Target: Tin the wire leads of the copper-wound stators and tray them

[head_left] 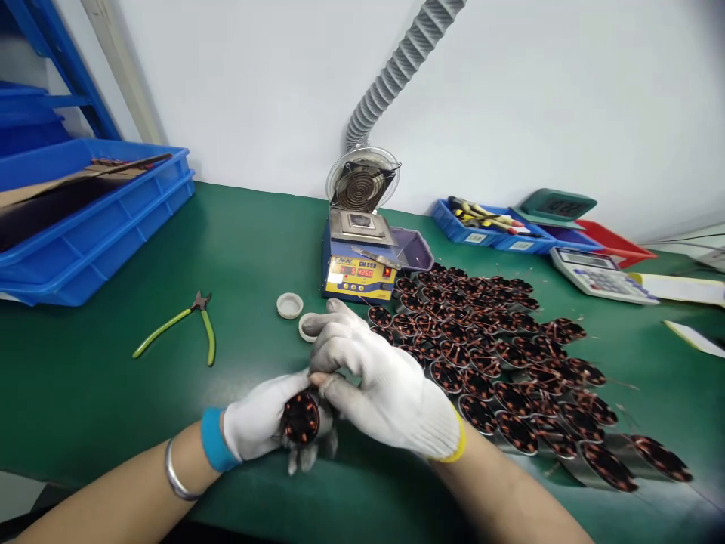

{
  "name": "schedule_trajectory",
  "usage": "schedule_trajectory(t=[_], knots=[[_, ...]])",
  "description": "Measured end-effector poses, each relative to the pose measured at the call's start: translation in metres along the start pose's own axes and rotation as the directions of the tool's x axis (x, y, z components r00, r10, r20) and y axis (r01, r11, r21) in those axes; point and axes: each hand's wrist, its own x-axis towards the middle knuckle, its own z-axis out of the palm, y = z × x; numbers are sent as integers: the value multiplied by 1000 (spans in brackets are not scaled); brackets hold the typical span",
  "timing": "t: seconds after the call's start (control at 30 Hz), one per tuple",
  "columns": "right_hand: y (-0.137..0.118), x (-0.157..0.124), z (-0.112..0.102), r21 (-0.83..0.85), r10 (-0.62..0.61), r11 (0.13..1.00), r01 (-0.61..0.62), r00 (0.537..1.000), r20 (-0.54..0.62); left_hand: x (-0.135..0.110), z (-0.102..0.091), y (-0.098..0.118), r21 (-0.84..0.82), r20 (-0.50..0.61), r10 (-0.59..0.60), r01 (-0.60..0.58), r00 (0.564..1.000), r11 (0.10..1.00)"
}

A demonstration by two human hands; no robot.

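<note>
Both my hands wear white knit gloves over the green bench near its front edge. My left hand (261, 423) is wrapped round a copper-wound stator (301, 420), its coil face turned toward me. My right hand (381, 384) reaches in from the right, its thumb and forefinger pinched at the stator's top edge, on something too small to make out. Just to the right, several more stators (498, 355) lie in rows across the mat.
A solder pot (359, 266) with a fan and grey extraction hose stands behind my hands. Two small white caps (290, 305) and green-handled cutters (186, 326) lie to the left. Blue crates (91, 219) sit far left; tool bins (487, 221) and a calculator (599, 273) far right.
</note>
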Motion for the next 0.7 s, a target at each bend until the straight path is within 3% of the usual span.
schedule_trajectory(t=[0.07,0.17,0.23,0.3,0.37,0.43,0.53,0.63,0.7], knots=[[7,0,0,172,189,970,-170,977,-100,-3,1,2,56,-42,9,-7,999,998],[14,2,-3,411,448,841,-351,879,-166,-4,0,8,65,-226,84,-71,970,995],[14,3,-3,354,491,825,-441,869,-62,-2,-2,9,53,-312,91,-78,946,996],[10,3,-1,166,517,841,-515,856,34,-1,-3,8,57,-343,109,-95,933,994],[5,3,4,7,499,867,-499,866,30,-1,-3,6,68,-341,132,-116,931,991],[2,3,9,-82,416,906,-415,909,-12,-2,-1,5,59,-320,151,-139,935,989],[-2,4,11,-229,278,929,-289,957,-81,-2,-2,11,-59,-294,153,-177,944,982],[-10,6,4,-273,181,940,-205,977,-113,1,-6,19,-292,-405,205,-338,891,895],[-17,7,-1,-200,107,973,-118,992,-64,4,-8,20,-339,-458,206,-384,865,859]])
